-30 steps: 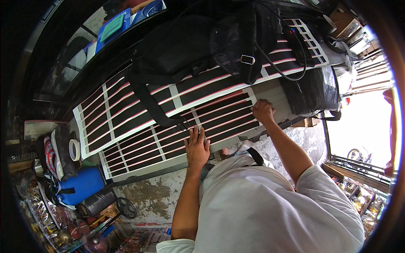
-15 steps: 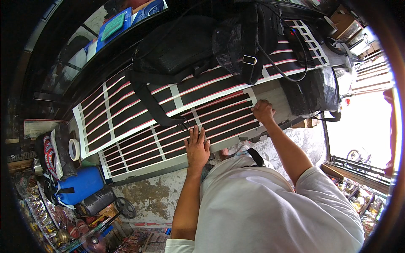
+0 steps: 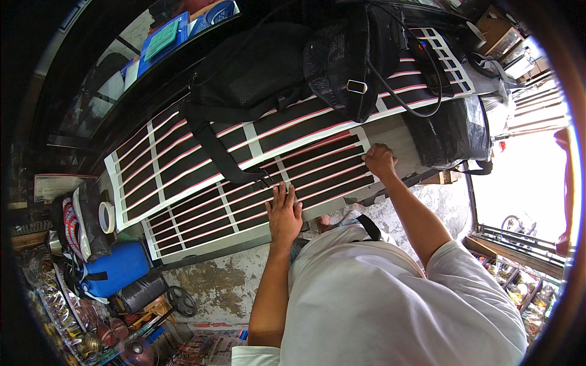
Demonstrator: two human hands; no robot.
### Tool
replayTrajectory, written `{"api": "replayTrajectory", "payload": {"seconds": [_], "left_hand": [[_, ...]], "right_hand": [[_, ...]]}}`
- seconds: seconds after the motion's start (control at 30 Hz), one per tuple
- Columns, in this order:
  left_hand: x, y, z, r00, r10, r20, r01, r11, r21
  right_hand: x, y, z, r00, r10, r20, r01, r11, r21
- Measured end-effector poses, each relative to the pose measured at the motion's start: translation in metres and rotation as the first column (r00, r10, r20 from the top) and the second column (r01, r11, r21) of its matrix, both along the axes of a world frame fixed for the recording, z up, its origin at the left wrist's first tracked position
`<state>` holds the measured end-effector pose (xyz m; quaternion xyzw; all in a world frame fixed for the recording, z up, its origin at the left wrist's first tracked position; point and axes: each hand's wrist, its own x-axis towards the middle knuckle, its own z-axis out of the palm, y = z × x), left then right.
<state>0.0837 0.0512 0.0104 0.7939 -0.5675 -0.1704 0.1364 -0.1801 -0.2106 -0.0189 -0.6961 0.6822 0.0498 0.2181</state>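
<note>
My left hand (image 3: 284, 215) lies flat with fingers spread on the lower sheet (image 3: 244, 210), a white-edged panel of black stripes with thin white and red lines. At that sheet's right end, my right hand (image 3: 379, 161) rests with its fingers curled in. What those fingers may grip is hidden beneath them. A second, larger striped sheet (image 3: 174, 163) overlaps the far side of the lower one. A black bag (image 3: 247, 73) sits on top of it, and its strap (image 3: 213, 152) hangs down to a buckle just beyond my left fingertips.
Both sheets lie on a grey tabletop (image 3: 400, 141). A black wrapped bundle (image 3: 448, 131) stands at the right, with a black cable (image 3: 397, 97) looping nearby. Off the left end are a tape roll (image 3: 107, 216), a blue container (image 3: 121, 266) and a small handwheel (image 3: 181, 301).
Hardly anything differs. Both hands stay in place on the lower sheet, and the whole view has shifted very slightly.
</note>
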Motion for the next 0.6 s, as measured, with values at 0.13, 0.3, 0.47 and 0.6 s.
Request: {"api": "replayTrajectory", "payload": {"seconds": [0.13,0.3,0.47,0.6], "left_hand": [[0.000,0.001,0.001,1.000,0.003,-0.007,-0.003,1.000,-0.005],[0.000,0.001,0.001,1.000,-0.002,0.009,0.002,1.000,0.006],[0.001,-0.003,0.008,0.998,-0.031,0.051,0.029,0.999,0.029],[0.006,-0.015,0.013,0.995,-0.014,0.100,0.015,1.000,-0.007]], "right_hand": [[0.004,-0.001,0.006,1.000,-0.004,-0.001,0.004,0.999,0.032],[0.006,-0.002,0.012,1.000,-0.009,0.008,0.009,0.998,0.061],[-0.002,-0.001,0.007,0.991,-0.033,0.129,0.044,0.996,-0.078],[0.023,-0.001,0.031,0.993,-0.055,0.107,0.065,0.993,-0.096]]}}
